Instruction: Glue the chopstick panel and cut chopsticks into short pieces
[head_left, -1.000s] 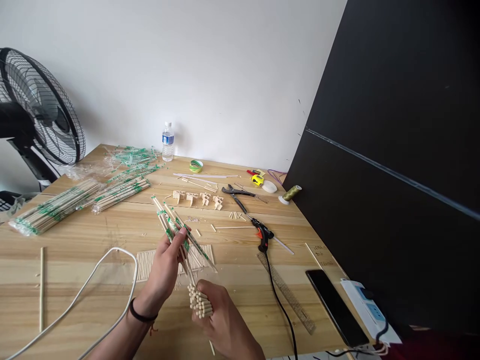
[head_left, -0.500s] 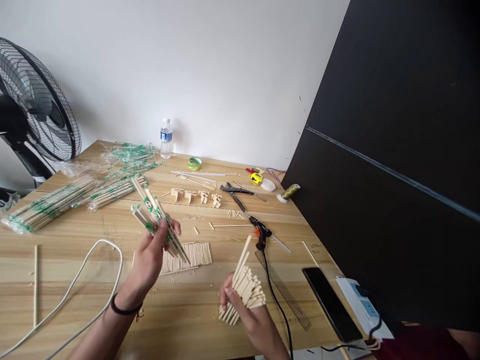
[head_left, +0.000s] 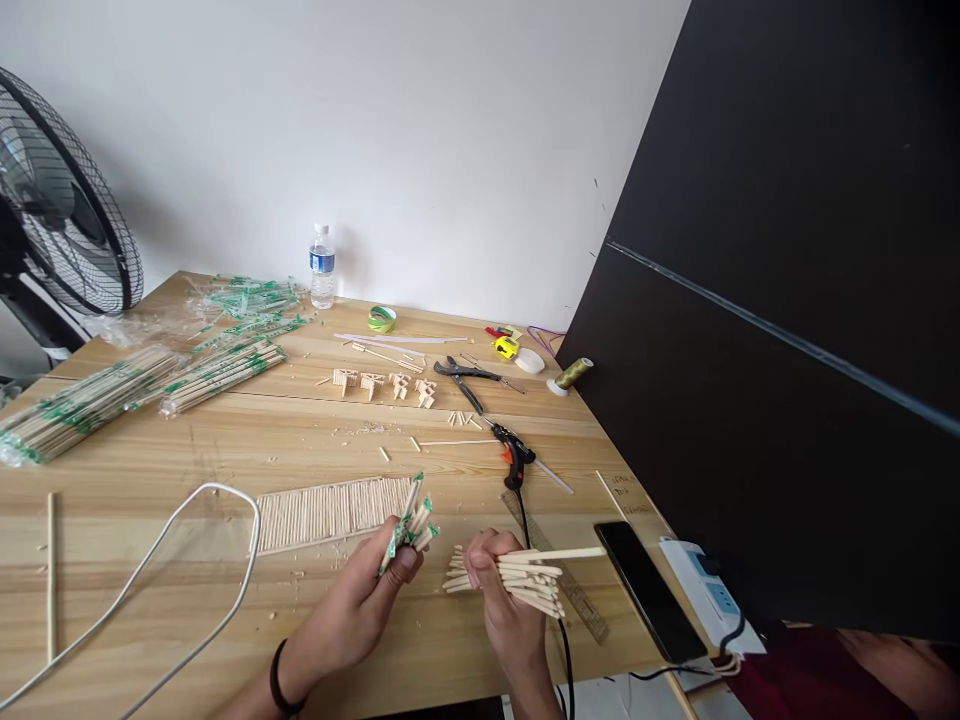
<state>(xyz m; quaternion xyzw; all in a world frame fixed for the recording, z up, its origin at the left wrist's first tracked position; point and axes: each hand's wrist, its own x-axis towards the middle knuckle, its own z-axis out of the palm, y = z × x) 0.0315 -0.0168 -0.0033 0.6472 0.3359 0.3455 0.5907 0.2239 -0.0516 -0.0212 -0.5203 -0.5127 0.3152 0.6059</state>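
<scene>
My left hand (head_left: 360, 600) is closed round a bunch of green-and-clear wrappers (head_left: 409, 525), held just above the wooden table (head_left: 150, 450) near its front edge. My right hand (head_left: 506, 605) grips a bundle of bare bamboo chopsticks (head_left: 517, 578) lying roughly level, tips pointing right. Just beyond my left hand lies a flat mat of short sticks set side by side (head_left: 330, 510).
A black glue gun (head_left: 514, 458) with its cord, a ruler (head_left: 570, 590) and a phone (head_left: 649, 590) lie right of my hands. Pliers (head_left: 469, 378), small stick assemblies (head_left: 382, 384), tape, thread and a water bottle (head_left: 322, 267) stand further back. Wrapped chopstick packs (head_left: 90, 402) and a white cable (head_left: 150, 590) lie left.
My hands pulled apart: the bare chopsticks went right with my right hand and now lie level. My left hand, now holding only wrappers, dropped toward the table's front, uncovering the stick mat.
</scene>
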